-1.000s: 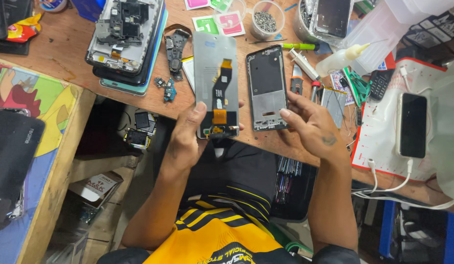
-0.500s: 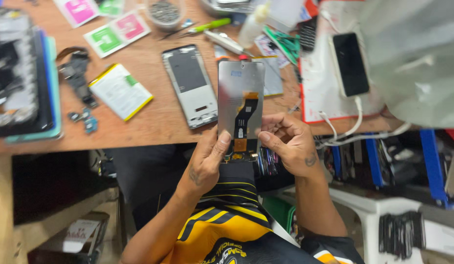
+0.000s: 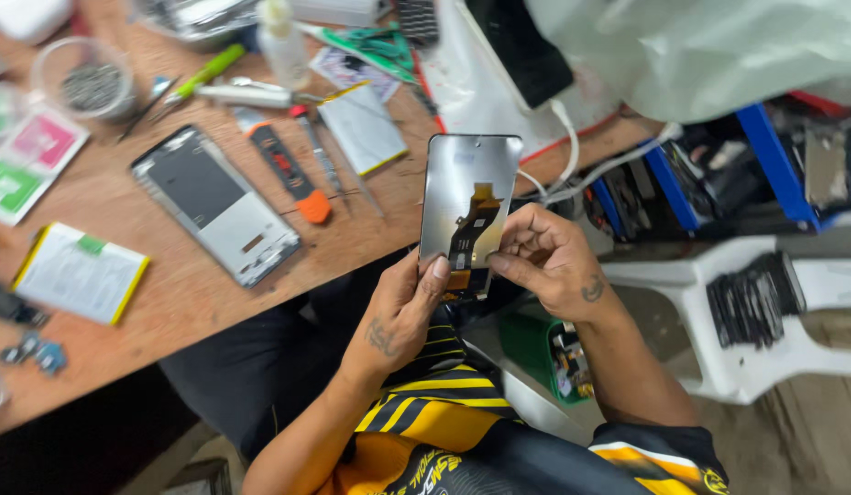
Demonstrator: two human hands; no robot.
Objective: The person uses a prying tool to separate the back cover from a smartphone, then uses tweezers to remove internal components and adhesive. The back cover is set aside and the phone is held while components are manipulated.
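- Lifted clear of the wooden worktop [image 3: 169,302] since a second ago, the phone screen panel [image 3: 468,197] now hangs off the worktop's near edge, back side and orange flex cable facing up.
- Left hand [image 3: 402,316] pinches its lower edge; right hand [image 3: 544,261] grips the lower right corner.
- Empty phone frame [image 3: 214,203] lies mid-worktop, well apart, beside an orange-tipped pry tool [image 3: 288,174].

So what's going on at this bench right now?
A person holds a phone display panel up in both hands, its silvery back with the orange-and-black flex cable facing the camera. The left hand grips its lower left edge, thumb on the panel; the right hand pinches the lower right. On the wooden table lie an empty phone frame, an orange-tipped tool, tweezers and two flat battery-like packs.
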